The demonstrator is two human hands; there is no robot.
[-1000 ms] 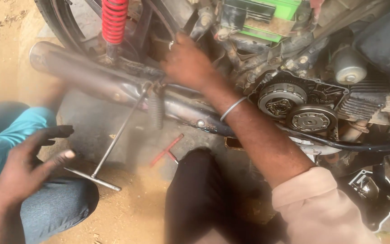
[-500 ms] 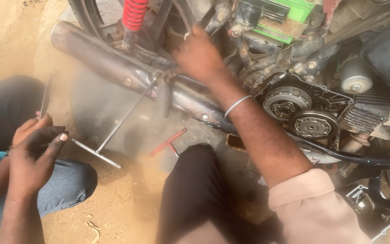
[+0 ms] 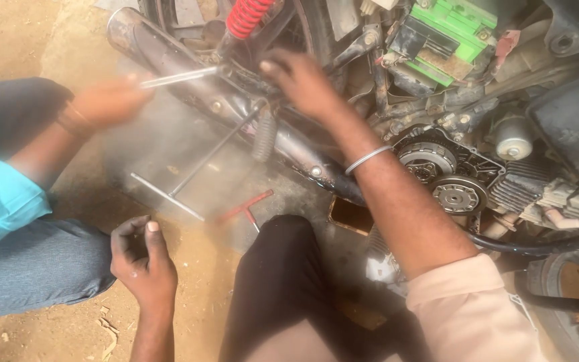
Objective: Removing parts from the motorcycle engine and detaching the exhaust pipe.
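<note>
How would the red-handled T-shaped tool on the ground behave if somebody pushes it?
The red-handled T-shaped tool looks like a rigid metal rod, so it would probably slide stiffly, not bend. Its cross handle likely stops it from rolling far. It lies on sandy ground, which may drag on it.

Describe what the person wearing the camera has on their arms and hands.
The right hand is bare. A thin silver bangle circles its wrist, and a pale peach sleeve covers the arm from about the elbow. The left hand is bare too, with no ring, band or sleeve in view. The teal sleeve belongs to another person.
</note>
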